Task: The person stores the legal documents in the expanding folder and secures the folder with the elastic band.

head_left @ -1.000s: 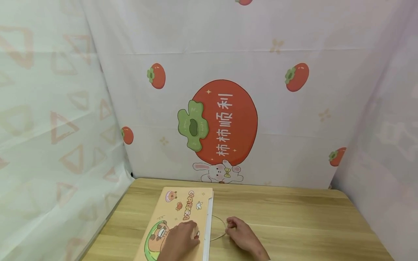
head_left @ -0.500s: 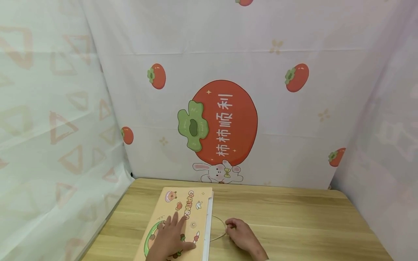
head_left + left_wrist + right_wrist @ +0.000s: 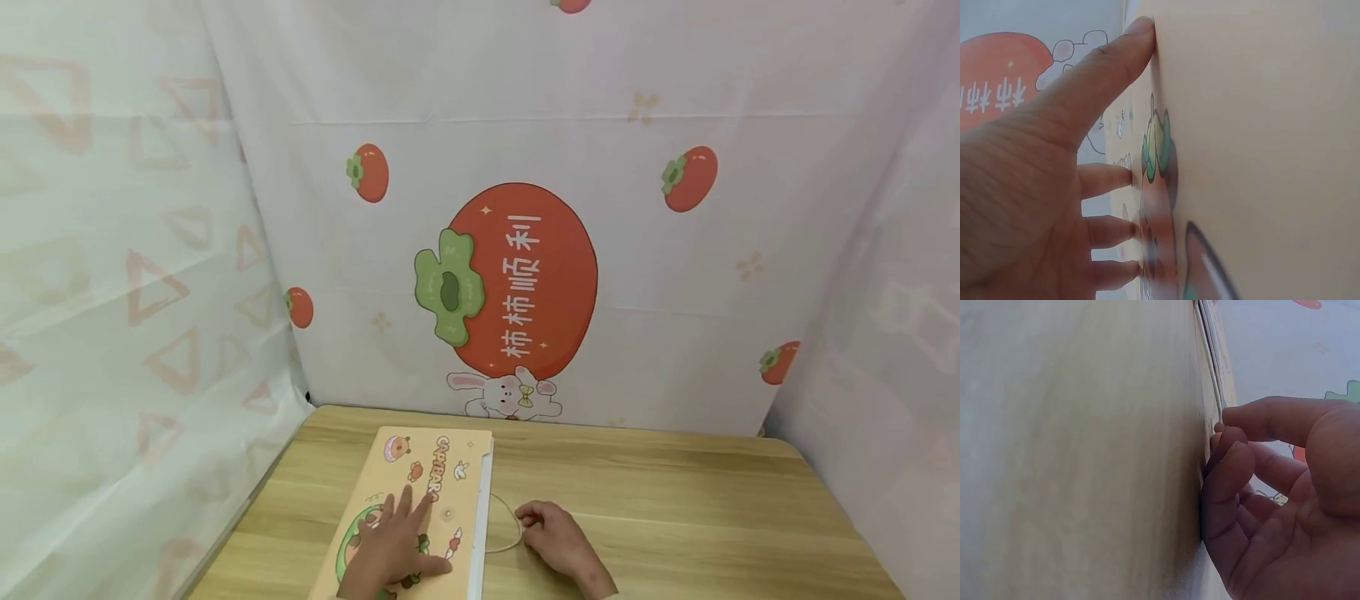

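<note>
A pale orange folder [image 3: 457, 575] lies on the table, its cover printed with "CAPYBARA" and cartoon animals. White page edges show along its right side. My left hand [image 3: 393, 542] rests on the cover, fingers spread; the left wrist view shows its thumb [image 3: 1119, 59] and fingertips against the printed surface. Near the thumb and fingers sits a small round stud [image 3: 447, 513]. From the folder's right edge a thin beige elastic cord [image 3: 514, 511] loops out over the table. My right hand [image 3: 558, 542] pinches the far end of this loop between thumb and fingers, low at the tabletop.
The wooden table [image 3: 660, 492] extends to the right of the folder. A white backdrop [image 3: 600, 100] with a large printed persimmon stands behind it, and a pale sheet with triangles [image 3: 150, 333] hangs along the left side.
My left hand has slid left across the cover and spread its fingers, uncovering the round stud. My right hand keeps its pinch on the cord in nearly the same place.
</note>
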{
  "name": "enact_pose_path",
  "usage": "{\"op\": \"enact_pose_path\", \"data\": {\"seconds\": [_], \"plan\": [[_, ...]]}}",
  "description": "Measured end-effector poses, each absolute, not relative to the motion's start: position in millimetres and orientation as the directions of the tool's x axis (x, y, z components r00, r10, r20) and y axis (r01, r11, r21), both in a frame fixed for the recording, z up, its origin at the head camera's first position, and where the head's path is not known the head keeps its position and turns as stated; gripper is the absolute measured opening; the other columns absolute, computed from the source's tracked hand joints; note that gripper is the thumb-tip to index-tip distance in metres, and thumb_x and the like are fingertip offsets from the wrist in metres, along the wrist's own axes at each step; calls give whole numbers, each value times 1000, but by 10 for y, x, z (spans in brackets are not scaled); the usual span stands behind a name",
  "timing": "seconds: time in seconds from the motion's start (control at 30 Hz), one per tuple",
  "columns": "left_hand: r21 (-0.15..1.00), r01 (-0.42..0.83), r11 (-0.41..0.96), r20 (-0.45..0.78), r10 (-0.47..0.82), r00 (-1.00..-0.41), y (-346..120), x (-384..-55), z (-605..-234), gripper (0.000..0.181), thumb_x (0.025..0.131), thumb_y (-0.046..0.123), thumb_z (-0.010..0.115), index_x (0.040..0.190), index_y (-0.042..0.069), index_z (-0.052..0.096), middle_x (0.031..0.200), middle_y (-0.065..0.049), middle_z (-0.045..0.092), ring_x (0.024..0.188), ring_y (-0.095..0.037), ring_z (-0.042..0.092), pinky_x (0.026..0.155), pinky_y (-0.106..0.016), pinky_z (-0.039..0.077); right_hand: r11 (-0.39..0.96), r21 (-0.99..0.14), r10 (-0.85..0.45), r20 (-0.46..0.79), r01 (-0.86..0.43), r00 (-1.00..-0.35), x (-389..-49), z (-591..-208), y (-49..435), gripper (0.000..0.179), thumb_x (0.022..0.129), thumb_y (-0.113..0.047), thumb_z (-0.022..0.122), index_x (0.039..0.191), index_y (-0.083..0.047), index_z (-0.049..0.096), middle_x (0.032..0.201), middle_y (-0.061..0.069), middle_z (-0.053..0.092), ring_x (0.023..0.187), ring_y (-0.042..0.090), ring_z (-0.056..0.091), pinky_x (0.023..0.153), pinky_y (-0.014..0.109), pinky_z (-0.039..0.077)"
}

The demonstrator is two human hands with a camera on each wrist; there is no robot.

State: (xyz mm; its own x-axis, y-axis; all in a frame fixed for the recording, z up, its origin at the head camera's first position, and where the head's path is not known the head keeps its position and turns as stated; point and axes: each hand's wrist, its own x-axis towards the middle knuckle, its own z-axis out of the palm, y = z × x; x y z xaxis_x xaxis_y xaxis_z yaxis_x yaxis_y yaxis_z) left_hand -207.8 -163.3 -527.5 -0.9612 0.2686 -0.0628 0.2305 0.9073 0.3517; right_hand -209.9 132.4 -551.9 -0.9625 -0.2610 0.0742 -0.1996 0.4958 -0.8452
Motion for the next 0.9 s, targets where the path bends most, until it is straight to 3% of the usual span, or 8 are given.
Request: {"op": "enact_pose_path", "data": {"seconds": [0.3, 0.53, 0.9], "plan": [[352, 241, 905, -146, 307, -940, -1663, -2154, -5199, 107, 70, 62, 87, 156, 13, 46, 158, -33, 33, 136, -64, 34, 84, -92, 24, 446, -876, -262, 72, -187, -962, -2122, -5547, 1330, 30, 85, -5, 76, 114, 0, 69, 94, 2, 63, 83, 17, 56, 74, 30, 48], [388, 229, 893, -195, 322, -926, -1693, -2191, -5195, 107, 71, 58, 88, 157, 12, 45, 158, -35, 30, 136, -66, 30, 82, -93, 23, 388, -906, -277, 58, -167, -959, -2120, -5527, 1317, 24, 89, 7, 66, 113, 8, 67, 91, 7, 62, 73, 16, 58, 61, 26, 51], [385, 242, 890, -201, 337, -920, -1686, -2211, -5174, 108, 69, 55, 91, 157, 11, 45, 157, -37, 30, 135, -67, 31, 81, -92, 25, 454, -876, -274, 37, -163, -961, -2158, -5512, 1294, 28, 78, 3, 76, 105, -2, 71, 88, 1, 60, 80, 18, 53, 68, 29, 47]]}}
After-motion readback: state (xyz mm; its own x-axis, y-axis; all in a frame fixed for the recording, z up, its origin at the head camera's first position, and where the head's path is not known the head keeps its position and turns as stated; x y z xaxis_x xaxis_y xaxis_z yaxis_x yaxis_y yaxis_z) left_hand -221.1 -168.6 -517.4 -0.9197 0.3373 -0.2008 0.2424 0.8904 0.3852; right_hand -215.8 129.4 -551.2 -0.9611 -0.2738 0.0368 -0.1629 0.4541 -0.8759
